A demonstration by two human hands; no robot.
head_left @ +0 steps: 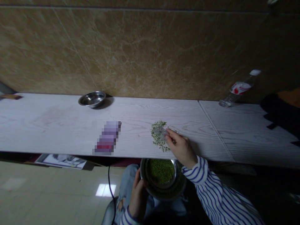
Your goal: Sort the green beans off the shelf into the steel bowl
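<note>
Here we are at a long pale woodgrain table, and the action is at its near edge. The right hand has its fingers bunched together, fingertips down on a translucent whitish patch in a loose spread of green mung beans. Is that a true pinch? Can't tell from this angle. Below, the left hand curls its fingers around the rim of a steel bowl, holding it tilted toward the lap, just under the table's edge. That keeps the bowl, with its heap of the same beans, close beneath the right hand. The striped sleeve reaches out over it. Farther along, a second steel bowl sits by the wall, and a plastic water bottle lies off to the right, both well away from the beans.
</note>
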